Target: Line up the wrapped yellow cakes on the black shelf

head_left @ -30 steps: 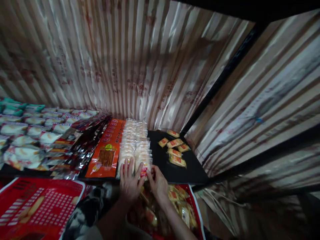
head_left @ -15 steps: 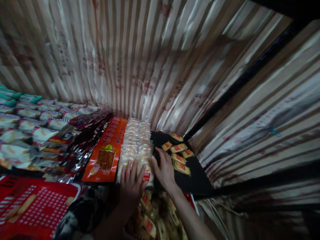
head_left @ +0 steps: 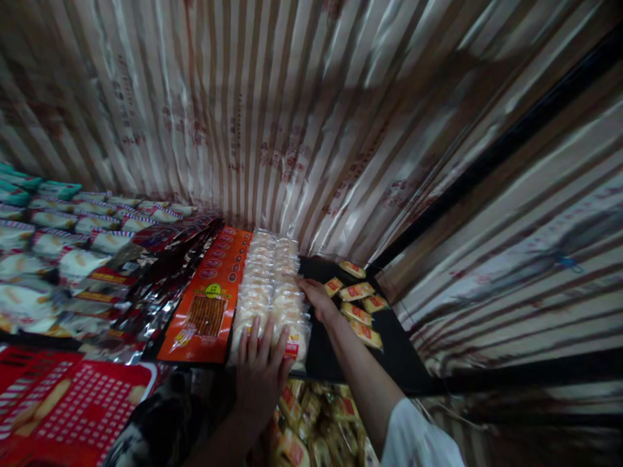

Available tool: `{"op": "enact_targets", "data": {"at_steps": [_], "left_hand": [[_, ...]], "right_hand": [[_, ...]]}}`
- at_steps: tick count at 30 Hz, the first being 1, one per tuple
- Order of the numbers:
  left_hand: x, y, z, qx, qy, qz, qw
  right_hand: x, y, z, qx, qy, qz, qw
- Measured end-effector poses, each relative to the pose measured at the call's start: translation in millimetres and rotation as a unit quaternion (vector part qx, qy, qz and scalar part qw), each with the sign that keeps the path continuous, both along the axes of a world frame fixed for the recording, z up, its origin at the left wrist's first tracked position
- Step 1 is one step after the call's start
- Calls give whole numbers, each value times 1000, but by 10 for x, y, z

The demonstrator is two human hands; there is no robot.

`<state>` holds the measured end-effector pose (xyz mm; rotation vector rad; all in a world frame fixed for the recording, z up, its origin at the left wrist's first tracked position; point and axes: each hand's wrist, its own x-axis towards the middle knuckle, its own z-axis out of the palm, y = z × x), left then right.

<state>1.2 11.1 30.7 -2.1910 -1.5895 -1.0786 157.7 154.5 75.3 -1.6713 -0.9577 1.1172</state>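
Note:
Two columns of clear-wrapped white snack packets [head_left: 257, 292] stand upright, packed one behind another, near the edge of a black shelf [head_left: 326, 350]. My left hand [head_left: 260, 363] lies against the front packets with its fingers stretched out and apart. My right hand [head_left: 316, 298] is at the right side of the packets, about halfway back, fingers extended toward them; some fingertips are hard to make out. Left of the packets lies a flat orange bag [head_left: 207, 298] with brown sticks pictured on it. Several small yellow packets [head_left: 357, 292] lie scattered to the right of my right hand.
Rows of white bags [head_left: 82, 259] and dark shiny bags [head_left: 146, 259] fill the left. Below the shelf are a red perforated basket [head_left: 97, 415] and a heap of yellow-wrapped packets [head_left: 316, 421]. Striped plastic sheeting [head_left: 253, 110] and a black pole [head_left: 487, 168] stand behind.
My right hand has moved farther back along the packets' right side. My left hand stays at the front. The view has shifted slightly, and a pale right sleeve now shows.

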Motion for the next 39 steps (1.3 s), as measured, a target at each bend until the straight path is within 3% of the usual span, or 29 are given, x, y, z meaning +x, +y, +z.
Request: {"op": "enact_targets", "data": {"at_steps": [4, 8, 11, 13, 16, 18, 20, 22, 24, 29, 33, 39], "left_hand": [[-3, 14, 16, 1, -2, 0, 1000], [-4, 35, 29, 1, 8, -4, 1000], [16, 44, 40, -5, -7, -4, 1000], [33, 45, 48, -7, -21, -4, 1000], [47, 38, 57, -5, -41, -4, 999], [43, 25, 61, 2, -47, -7, 999], [27, 11, 67, 13, -55, -2, 998], [-6, 8, 73, 20, -75, 12, 997], [-64, 29, 77, 17, -113, 44, 992], [-228, 150, 17, -10, -208, 96, 973], [-203, 210, -73, -33, -198, 60, 978], [-112, 247, -88, -44, -171, 66, 982]], "right_hand": [[19, 19, -22, 24, 40, -5, 999], [35, 43, -68, 56, 17, 1, 998], [26, 41, -55, 58, -49, 0, 997], [2, 3, 1, 88, -147, -15, 985], [-79, -131, 137, 207, -311, -19, 927], [-159, -261, 217, 284, -391, 33, 875], [-237, -394, 251, 322, -442, 103, 831], [-284, -511, 234, 326, -459, 134, 815], [-284, -609, 183, 314, -453, 110, 827], [-190, -844, 3, 246, -378, -31, 892], [-262, -959, -181, 195, -326, -9, 925], [-462, -932, -308, 185, -292, 11, 938]]}}
